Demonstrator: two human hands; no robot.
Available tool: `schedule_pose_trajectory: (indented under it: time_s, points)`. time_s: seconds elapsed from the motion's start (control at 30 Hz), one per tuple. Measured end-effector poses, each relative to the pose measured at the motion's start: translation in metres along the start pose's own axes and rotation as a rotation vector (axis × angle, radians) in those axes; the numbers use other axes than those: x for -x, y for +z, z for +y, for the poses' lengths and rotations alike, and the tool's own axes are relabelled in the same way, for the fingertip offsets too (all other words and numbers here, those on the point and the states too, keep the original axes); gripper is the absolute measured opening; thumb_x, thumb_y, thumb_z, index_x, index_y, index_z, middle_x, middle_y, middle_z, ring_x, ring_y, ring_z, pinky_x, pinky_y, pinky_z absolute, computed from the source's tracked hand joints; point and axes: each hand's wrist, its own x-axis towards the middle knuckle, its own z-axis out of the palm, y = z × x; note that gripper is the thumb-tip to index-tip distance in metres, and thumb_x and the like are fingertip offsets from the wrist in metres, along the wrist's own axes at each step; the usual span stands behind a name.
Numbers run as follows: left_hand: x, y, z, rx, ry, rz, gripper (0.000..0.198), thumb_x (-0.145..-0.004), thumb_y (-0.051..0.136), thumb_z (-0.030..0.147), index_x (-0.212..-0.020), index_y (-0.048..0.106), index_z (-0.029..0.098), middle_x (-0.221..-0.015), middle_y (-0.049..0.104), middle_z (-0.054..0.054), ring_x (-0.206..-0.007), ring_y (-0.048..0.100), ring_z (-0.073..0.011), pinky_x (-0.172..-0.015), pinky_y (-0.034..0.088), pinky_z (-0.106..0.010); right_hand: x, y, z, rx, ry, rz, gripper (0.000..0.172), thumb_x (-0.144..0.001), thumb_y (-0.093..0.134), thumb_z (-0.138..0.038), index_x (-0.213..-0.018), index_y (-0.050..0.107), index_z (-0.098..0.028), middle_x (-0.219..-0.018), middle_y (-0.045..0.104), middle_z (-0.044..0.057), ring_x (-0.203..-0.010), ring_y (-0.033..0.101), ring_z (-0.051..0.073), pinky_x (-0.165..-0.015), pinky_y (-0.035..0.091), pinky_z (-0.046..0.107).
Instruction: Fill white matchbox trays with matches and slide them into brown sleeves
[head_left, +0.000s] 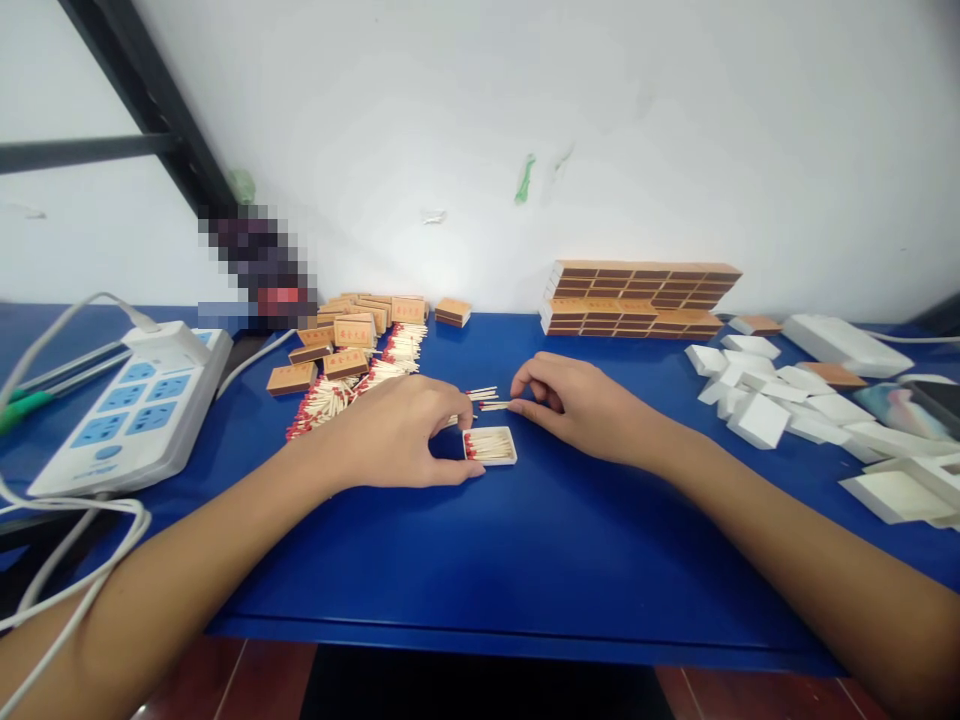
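Note:
My left hand [412,430] has its thumb and fingers at the left end of a small white matchbox tray [513,458], gripping it by its near and far sides. Matches [491,443] lie in the tray with their red heads to the left. Just behind and right of it, my right hand [562,395] pinches the plain end of a match [495,406] between thumb and forefinger. Another few matches [481,391] lie beside that one. A big heap of loose matches [322,400] spreads behind my left hand, partly hidden by it.
Closed matchboxes [349,332] lie around the heap, and one matchbox [453,311] stands apart. Stacked matchboxes [637,300] line the wall. White trays [757,420] pile up at right, near a white power strip [847,345]. Another power strip [161,420] and cables [82,500] sit left.

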Motion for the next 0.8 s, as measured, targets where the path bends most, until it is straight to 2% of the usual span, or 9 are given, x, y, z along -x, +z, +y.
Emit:
schedule_pose_trajectory:
  time_s: [0.27, 0.6, 0.7, 0.8]
  points:
    - [0.0, 0.002, 0.0004, -0.027, 0.013, 0.014, 0.032, -0.087, 0.076, 0.05, -0.093, 0.07, 0.019, -0.08, 0.065, 0.0, -0.069, 0.056, -0.0162, -0.064, 0.033, -0.03, -0.0061, 0.0032, 0.004, 0.002, -0.013, 0.02, 0.014, -0.103, 0.058, -0.028, -0.099, 0.069, -0.021, -0.087, 0.06, 0.003, -0.078, 0.054, 0.018, -0.072, 0.039, 0.031]
    - [-0.0001, 0.0021, -0.0007, -0.037, 0.029, 0.021, 0.031, -0.087, 0.077, 0.049, -0.093, 0.07, 0.019, -0.08, 0.065, 0.001, -0.068, 0.055, -0.0152, -0.064, 0.034, -0.03, -0.0027, -0.0063, 0.0011, -0.076, -0.016, -0.029, 0.016, -0.1, 0.065, -0.037, -0.104, 0.068, -0.022, -0.085, 0.064, 0.002, -0.075, 0.057, 0.018, -0.069, 0.042, 0.032]
    - [0.0001, 0.0025, -0.0008, -0.036, 0.031, 0.021, 0.031, -0.087, 0.077, 0.049, -0.093, 0.071, 0.019, -0.08, 0.065, 0.001, -0.068, 0.055, -0.0153, -0.063, 0.033, -0.03, -0.0056, -0.0036, 0.0016, -0.078, -0.001, -0.011, 0.014, -0.1, 0.065, -0.035, -0.1, 0.069, -0.022, -0.085, 0.064, 0.002, -0.076, 0.057, 0.018, -0.07, 0.042, 0.031]
    - [0.0002, 0.0024, 0.0002, -0.034, 0.019, 0.021, 0.031, -0.087, 0.077, 0.05, -0.092, 0.07, 0.019, -0.079, 0.065, 0.001, -0.067, 0.055, -0.0151, -0.063, 0.033, -0.029, -0.0089, 0.0001, 0.0034, -0.057, 0.025, -0.049, 0.013, -0.1, 0.065, -0.032, -0.093, 0.068, -0.021, -0.086, 0.064, 0.002, -0.077, 0.057, 0.018, -0.071, 0.041, 0.031]
